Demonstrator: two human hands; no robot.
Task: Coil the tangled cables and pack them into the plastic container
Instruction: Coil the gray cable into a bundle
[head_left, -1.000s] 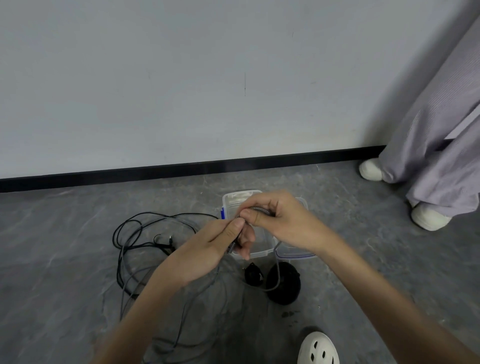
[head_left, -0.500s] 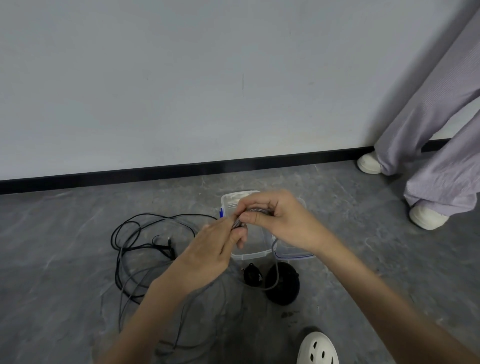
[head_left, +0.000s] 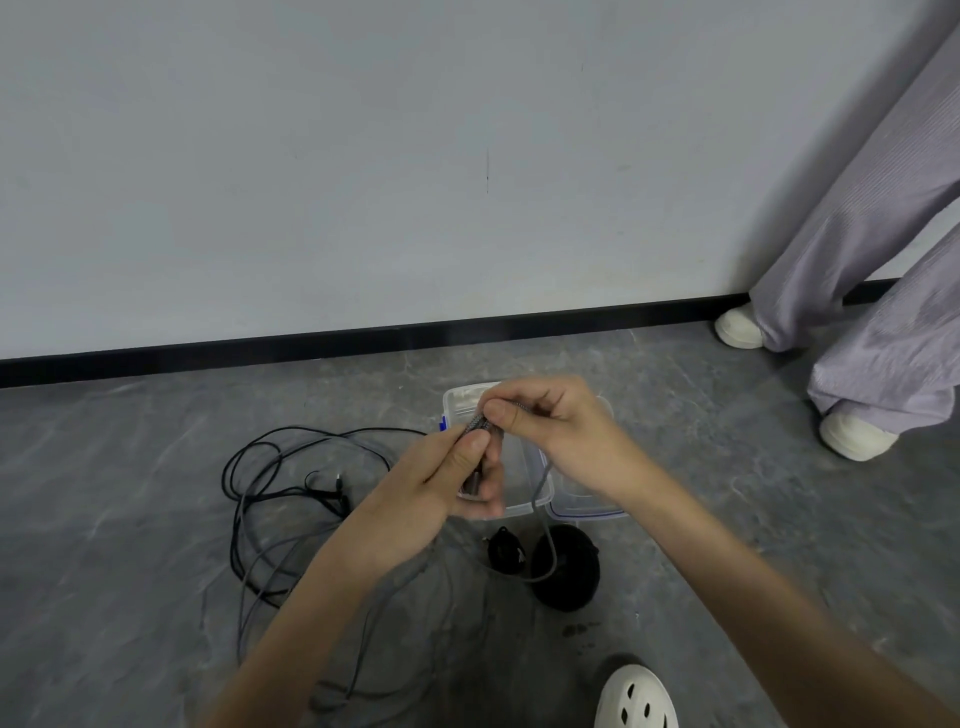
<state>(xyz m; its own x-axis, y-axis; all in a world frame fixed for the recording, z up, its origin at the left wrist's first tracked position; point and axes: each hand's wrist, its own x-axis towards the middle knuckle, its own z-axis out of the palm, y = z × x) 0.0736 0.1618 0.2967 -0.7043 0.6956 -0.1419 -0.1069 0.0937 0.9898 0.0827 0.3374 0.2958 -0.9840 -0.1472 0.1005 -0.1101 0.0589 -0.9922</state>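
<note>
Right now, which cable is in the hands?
The grey braided cable, pinched by left hand and right hand; the thin black cables lie loose on the floor.

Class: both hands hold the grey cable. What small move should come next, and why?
Probably the right hand should draw up a loop to the left hand: both pinch the grey cable above the plastic container, while its tail hangs down to the floor, uncoiled.

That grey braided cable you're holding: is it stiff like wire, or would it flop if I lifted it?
Probably floppy: the grey braided cable sags in a loose curve from the right hand to the floor. Likely light, since the left hand merely pinches it. The braid probably resists slipping.
</note>
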